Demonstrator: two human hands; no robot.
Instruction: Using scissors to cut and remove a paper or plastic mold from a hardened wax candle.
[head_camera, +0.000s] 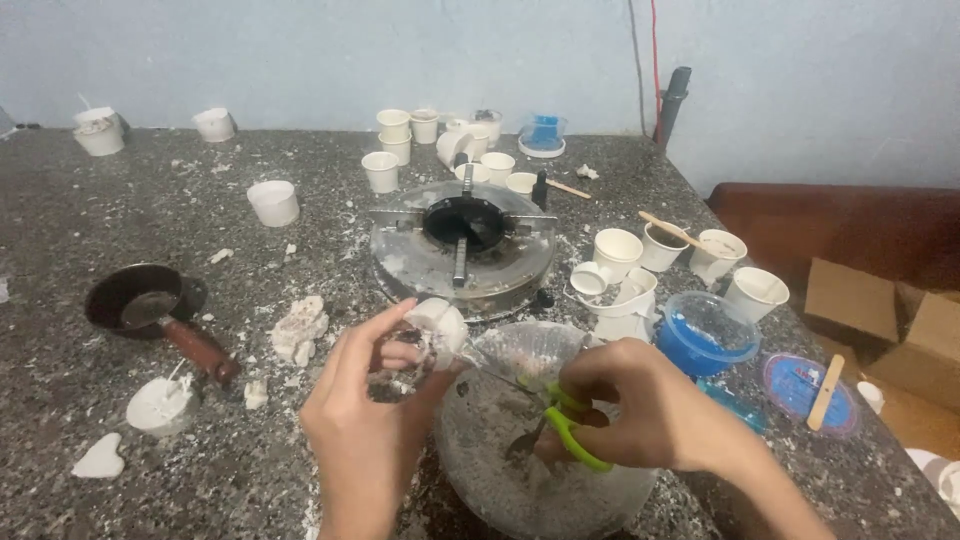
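L hand (365, 425) pinches a white wax lump (437, 325) between thumb and fingertips, fingers closed round it, held up over the near edge of a glass bowl (480, 440). R hand (640, 405) grips green-handled scissors (560, 425), fingers thru the loops, closed on the handles; the blades run left toward the wax lump & the tip looks to touch or sit just under it, can't tell if blades are apart or together. Bowl sits on the speckled grey counter (120, 200) right below both hands, w/ white shavings & crumbs inside.

Just behind the bowl: a round single gas burner (462, 245), metal top dusted w/ wax. Left of hands: a small dark pan w/ reddish-brown handle (150, 305), a white wax chunk (298, 328) near it, a round white candle w/ wick (160, 405) & a heart-shaped white piece (100, 458) near the front edge. Wax crumbs scattered all over the counter.

Right of burner: a cluster of small white paper cups (640, 265), one holding a wooden stick (672, 230). Next to them a clear tub w/ blue contents (705, 335), & a blue lid w/ a flat wooden stick on it (812, 388). More white cups (420, 140) stand behind the burner, a few well apart at far left (100, 130). Cardboard boxes (900, 320) off the counter's right side
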